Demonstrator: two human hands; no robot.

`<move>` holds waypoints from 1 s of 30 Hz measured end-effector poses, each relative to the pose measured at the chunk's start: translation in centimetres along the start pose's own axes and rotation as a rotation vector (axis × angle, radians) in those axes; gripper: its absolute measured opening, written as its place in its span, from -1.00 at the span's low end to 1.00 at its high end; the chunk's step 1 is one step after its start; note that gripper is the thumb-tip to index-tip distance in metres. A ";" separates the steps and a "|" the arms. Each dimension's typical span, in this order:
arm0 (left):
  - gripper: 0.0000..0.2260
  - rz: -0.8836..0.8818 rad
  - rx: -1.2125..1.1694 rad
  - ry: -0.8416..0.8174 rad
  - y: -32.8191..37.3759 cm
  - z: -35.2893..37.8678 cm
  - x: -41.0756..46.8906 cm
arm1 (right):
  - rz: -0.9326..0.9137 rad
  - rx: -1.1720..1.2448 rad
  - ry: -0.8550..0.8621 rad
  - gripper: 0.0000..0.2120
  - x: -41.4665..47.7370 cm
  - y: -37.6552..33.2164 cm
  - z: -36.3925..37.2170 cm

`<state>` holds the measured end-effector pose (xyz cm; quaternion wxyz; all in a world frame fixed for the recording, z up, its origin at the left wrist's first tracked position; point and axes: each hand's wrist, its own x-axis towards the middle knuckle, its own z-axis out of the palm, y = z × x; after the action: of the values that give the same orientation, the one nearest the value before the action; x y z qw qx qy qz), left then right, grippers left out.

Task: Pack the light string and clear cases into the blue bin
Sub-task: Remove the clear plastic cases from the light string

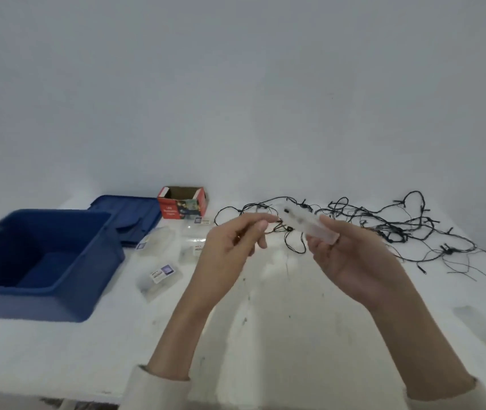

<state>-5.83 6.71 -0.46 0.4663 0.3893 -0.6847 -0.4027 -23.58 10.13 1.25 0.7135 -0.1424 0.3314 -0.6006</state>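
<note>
Right grip grasps one clear case; left grip pinches the light string

Labels on the clear cases too small to read; blue bin blurred; both sleeves cropped below.

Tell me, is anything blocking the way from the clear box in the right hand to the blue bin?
Nothing visible does. The clear box is held in the air, and the blue bin stands open, lid off.
</note>
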 end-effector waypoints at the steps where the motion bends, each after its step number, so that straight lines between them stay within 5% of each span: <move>1: -0.80 0.031 0.085 0.038 -0.2 0.8 0.3 | 0.019 0.126 -0.046 -0.67 0.0 0.3 0.2; 3: -0.75 0.038 0.192 0.029 -0.3 2.7 0.7 | 0.030 0.364 -0.130 -0.45 -0.3 0.7 1.2; 6: -0.65 -0.067 0.020 -0.077 0.1 5.2 0.5 | -0.118 0.369 -0.137 -0.73 -0.9 0.7 2.7; 8: -0.64 -0.100 0.031 -0.064 0.8 5.9 0.1 | -0.346 0.082 -0.097 -0.80 -0.8 0.3 3.0; 12: -0.79 0.043 0.537 0.013 2.9 5.1 0.0 | -1.002 -0.804 0.156 -0.77 0.1 -1.4 1.5; 15: -0.71 0.281 0.876 0.087 4.3 3.5 0.6 | -1.306 -1.310 0.098 -0.82 1.1 -3.2 0.1; 17: -0.72 0.519 0.982 0.113 4.6 2.5 1.6 | -1.206 -1.476 -0.009 -0.85 1.4 -4.5 -0.4; 19: -0.79 0.567 0.881 0.067 4.9 1.8 2.7 | -0.875 -1.525 -0.138 -0.86 1.0 -5.7 -0.5; 23: -0.94 0.180 0.292 -0.098 5.7 1.7 3.8 | -0.353 -1.077 -0.482 -0.83 0.2 -6.9 -1.0; 26: -0.92 -0.057 -0.153 -0.129 4.9 2.6 3.6 | -0.251 -0.747 -0.609 -0.73 0.3 -6.3 -1.5; 30: -0.77 -0.212 -0.429 -0.064 3.9 4.5 2.3 | -0.278 -0.445 -0.512 -0.68 0.4 -4.7 -1.1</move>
<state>-11.32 6.95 2.80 0.4716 0.3381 -0.5531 -0.5978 -27.84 8.84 3.09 0.6366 -0.4836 0.2419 -0.5499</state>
